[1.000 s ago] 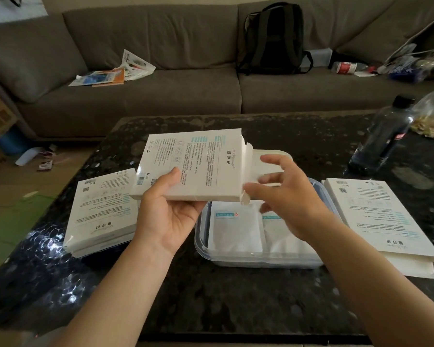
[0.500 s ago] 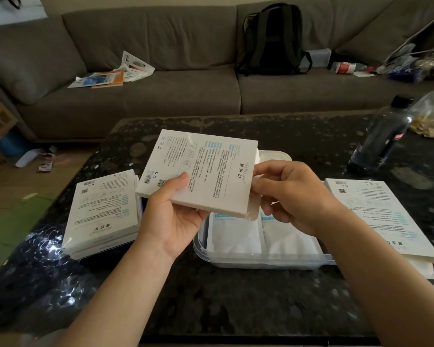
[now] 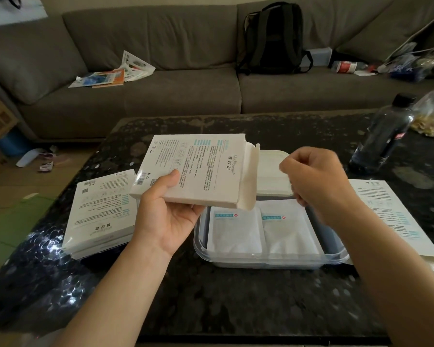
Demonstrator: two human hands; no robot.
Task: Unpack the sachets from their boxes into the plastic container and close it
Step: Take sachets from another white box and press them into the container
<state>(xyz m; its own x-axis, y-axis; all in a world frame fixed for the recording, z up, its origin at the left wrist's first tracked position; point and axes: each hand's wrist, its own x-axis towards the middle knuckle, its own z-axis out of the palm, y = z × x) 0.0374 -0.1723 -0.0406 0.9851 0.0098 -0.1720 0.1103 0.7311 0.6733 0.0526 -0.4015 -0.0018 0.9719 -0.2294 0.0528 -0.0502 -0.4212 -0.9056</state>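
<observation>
A white box, its end flap open, is gripped by the left hand, thumb on top, above the plastic container. The right hand is held curled beside the flap, nothing seen in it. Two sachets are laid side by side in the container, with a stack of boxes to its left.

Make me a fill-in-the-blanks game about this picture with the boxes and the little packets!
1. The left hand holds a white box whose end flap is ____.
2. In the plastic container, ____ sachets show side by side.
3. The dark bottle stands on the table, on the ____ side of the container.
Missing words: open; two; right.
</observation>
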